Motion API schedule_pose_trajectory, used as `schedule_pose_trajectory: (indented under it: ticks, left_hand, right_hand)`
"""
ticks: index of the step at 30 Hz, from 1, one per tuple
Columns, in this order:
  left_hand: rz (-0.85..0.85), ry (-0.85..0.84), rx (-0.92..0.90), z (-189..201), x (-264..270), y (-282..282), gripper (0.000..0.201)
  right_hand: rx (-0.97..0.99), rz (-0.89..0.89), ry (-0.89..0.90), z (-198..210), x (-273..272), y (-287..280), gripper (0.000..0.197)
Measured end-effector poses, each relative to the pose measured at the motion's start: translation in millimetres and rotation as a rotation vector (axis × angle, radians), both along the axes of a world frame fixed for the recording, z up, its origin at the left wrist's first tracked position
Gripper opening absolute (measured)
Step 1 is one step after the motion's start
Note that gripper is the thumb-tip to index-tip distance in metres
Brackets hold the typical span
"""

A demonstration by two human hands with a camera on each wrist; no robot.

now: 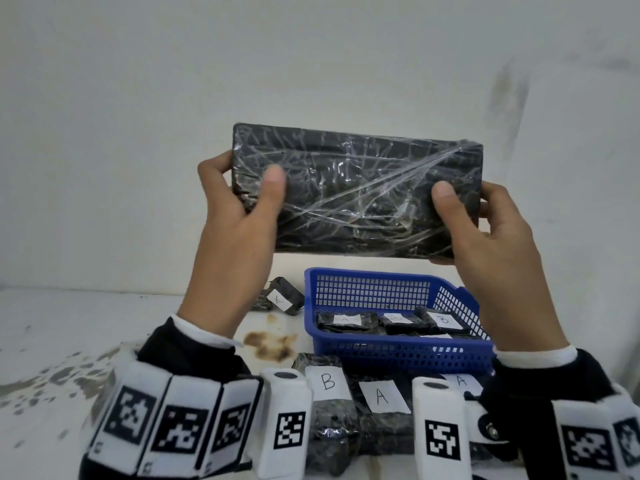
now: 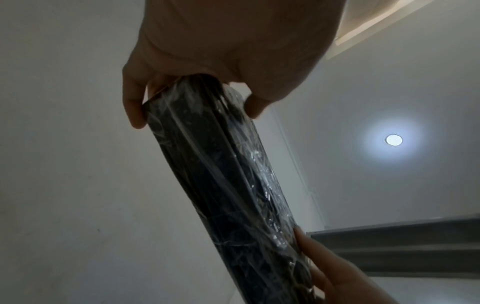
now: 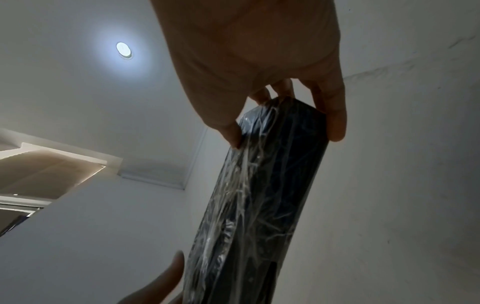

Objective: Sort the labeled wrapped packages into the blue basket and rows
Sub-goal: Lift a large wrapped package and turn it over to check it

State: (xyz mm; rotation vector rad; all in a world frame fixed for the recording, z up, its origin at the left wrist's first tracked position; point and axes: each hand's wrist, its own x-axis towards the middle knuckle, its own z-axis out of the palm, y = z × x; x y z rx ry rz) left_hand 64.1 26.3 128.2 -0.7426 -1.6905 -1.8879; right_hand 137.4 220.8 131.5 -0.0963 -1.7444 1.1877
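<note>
Both hands (image 1: pixel 239 216) (image 1: pixel 491 233) grip wrapped package (image 1: pixel 356 188) — fingers seemingly curled behind.

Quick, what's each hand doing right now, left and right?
Left hand: grips the left end of the large black wrapped package, held up.
Right hand: grips the same package's right end.

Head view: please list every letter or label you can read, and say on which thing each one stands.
"A": label on left package in the blue basket.
"B": right basket package.
"B": front-row package.
"A": next front-row package.
"A": third, partly hidden.
Unreadable: middle basket label; package behind basket.
None: held package.
</note>
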Motion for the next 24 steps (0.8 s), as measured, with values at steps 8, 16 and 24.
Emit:
schedule_pose_trajectory:
  ticks: [8,16,24]
  left_hand:
    - [0.181,0.011,-0.210,-8.9,8.9,12.2,0.083]
    - [0.237,-0.010,-0.159,-9.1,6.8,15.1,0.080]
    - [0.284,0.027,-0.159,-14.2,4.9,17.3,0.116]
  right_hand:
    - [0.124,-0.083,-0.076,0.5,4.7,-3.7,0.068]
    - [0.147,-0.109,-0.150,-3.1,1.5,-13.3,0.083]
    - [0.117,-0.140,-0.140,-7.5,-1.4,-24.5,0.100]
